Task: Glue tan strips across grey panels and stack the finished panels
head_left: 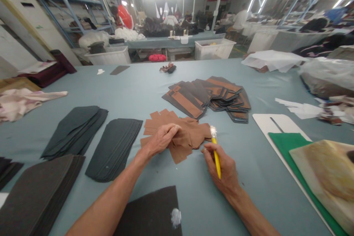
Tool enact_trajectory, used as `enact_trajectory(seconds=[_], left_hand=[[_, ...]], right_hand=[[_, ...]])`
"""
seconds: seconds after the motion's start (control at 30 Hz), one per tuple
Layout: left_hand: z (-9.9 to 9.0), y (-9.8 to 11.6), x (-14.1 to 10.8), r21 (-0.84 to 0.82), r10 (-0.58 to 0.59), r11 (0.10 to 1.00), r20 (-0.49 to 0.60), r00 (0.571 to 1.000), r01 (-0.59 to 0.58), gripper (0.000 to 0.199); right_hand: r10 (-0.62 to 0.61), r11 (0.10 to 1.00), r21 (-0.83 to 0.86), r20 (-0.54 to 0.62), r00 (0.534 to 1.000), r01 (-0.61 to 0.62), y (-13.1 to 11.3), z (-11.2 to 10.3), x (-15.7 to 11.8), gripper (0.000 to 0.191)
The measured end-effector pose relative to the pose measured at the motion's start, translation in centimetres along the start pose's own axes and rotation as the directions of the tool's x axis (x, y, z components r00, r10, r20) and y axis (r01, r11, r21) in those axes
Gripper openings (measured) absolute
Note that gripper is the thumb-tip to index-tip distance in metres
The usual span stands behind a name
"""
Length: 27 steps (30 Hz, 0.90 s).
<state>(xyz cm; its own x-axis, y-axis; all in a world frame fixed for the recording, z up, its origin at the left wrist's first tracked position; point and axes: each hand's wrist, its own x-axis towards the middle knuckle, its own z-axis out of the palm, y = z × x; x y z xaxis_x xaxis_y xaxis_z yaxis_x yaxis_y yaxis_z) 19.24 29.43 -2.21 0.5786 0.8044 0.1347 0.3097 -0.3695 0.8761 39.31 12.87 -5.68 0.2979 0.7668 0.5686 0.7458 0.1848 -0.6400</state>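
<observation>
My left hand rests over a loose heap of thin brown pieces, with its fingers drawn together on one of them; the thumb's grip is partly hidden. Between the fingers of my right hand is a yellow-handled brush, its bristles coated white and pointing away from me beside the heap's right edge. Closest to me lies a dark flat piece with a smear of white paste on its right side. Behind the heap is a fanned pile of dark pieces with brown strips.
Stacks of dark cut panels stand on the left of the blue-green table. At right lie a white board, a green sheet and a stained yellowish cover. White bins stand beyond the far edge.
</observation>
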Motion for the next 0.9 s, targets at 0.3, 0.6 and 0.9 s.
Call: enact_trajectory(seconds=[0.3, 0.6, 0.9], left_hand=[[1.3, 3.2, -3.4, 0.502, 0.057, 0.853, 0.186, 0.981, -0.144, 0.038], [5.0, 4.2, -4.7, 0.709, 0.003, 0.704, 0.050, 0.999, -0.038, 0.029], [4.3, 2.6, -4.9, 0.638, -0.024, 0.769, -0.020, 0.999, 0.032, 0.017]], right_hand=[[0.004, 1.000, -0.006, 0.022, 1.000, -0.004, -0.1, -0.1, 0.1, 0.014], [0.006, 1.000, -0.024, 0.031, 0.999, -0.005, -0.1, -0.1, 0.1, 0.014], [0.001, 1.000, -0.019, 0.036, 0.999, 0.000, 0.0, 0.0, -0.2, 0.015]])
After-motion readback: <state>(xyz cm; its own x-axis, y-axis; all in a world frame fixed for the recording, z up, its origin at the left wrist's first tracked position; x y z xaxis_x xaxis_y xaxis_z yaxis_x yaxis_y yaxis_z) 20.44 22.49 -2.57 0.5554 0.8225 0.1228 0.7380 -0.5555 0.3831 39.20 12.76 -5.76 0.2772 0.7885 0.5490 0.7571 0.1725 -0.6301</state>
